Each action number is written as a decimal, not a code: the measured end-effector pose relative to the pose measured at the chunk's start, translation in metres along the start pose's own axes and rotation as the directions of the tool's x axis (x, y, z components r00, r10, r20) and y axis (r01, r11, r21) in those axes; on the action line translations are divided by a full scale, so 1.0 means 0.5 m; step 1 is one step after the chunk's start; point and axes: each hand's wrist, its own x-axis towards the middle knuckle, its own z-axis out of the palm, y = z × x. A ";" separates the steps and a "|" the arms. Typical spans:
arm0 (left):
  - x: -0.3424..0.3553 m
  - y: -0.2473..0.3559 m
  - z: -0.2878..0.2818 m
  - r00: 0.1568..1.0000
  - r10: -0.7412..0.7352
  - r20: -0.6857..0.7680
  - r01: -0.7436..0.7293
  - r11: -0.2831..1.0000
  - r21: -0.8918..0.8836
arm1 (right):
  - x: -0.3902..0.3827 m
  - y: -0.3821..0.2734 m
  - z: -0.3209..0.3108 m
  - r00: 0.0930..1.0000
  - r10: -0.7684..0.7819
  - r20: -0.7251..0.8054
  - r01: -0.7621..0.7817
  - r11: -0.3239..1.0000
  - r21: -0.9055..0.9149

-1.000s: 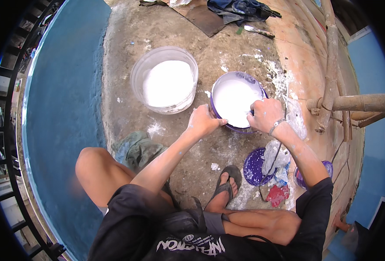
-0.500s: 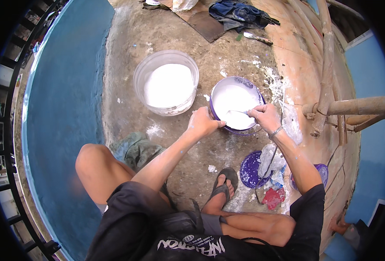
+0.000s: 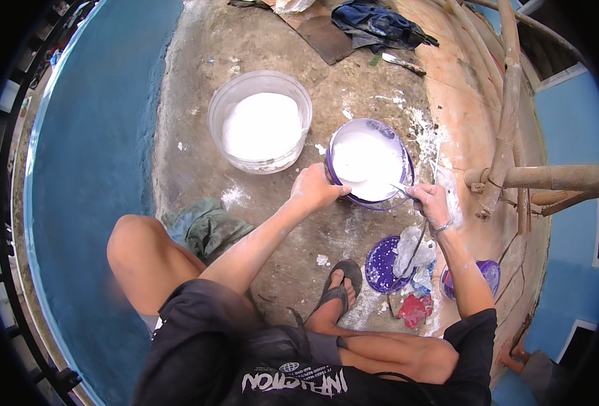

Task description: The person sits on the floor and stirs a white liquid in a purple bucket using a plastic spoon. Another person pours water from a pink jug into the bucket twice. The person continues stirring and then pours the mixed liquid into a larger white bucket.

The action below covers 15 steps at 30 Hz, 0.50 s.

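I wear a black short-sleeved shirt (image 3: 201, 345) with jagged white lettering (image 3: 294, 384), a small globe print (image 3: 289, 367), dark grey shorts (image 3: 275, 344), a dark thong sandal (image 3: 355, 276) and a silvery bracelet (image 3: 443, 226). Pale specks (image 3: 301, 194) dot my left hand (image 3: 315, 186).

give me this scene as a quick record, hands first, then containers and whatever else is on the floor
left hand: grips the near left rim of the purple bucket
right hand: holds a slim tool by one end; whether its other end dips into the white material is unclear
translucent tub: left of the bucket, also holding white material
purple lid: nearer the person, partly under clear plastic
green cloth: by the left knee
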 end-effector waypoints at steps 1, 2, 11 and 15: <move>-0.002 0.004 -0.003 1.000 0.004 0.013 -0.005 1.000 0.014 | -0.003 0.002 -0.007 1.000 -0.019 0.024 0.019 0.999 0.027; -0.006 0.008 -0.008 1.000 -0.009 0.009 0.009 0.999 -0.035 | -0.009 0.004 -0.016 1.000 -0.019 0.017 0.019 0.999 0.041; -0.036 0.050 -0.053 0.992 -0.118 0.054 0.123 0.988 -0.097 | -0.051 -0.032 -0.104 0.978 -0.186 -0.098 0.187 0.982 -0.007; -0.031 0.041 -0.047 0.981 -0.162 0.109 0.170 0.982 -0.076 | -0.071 -0.049 -0.112 0.973 -0.202 -0.114 0.199 0.979 -0.037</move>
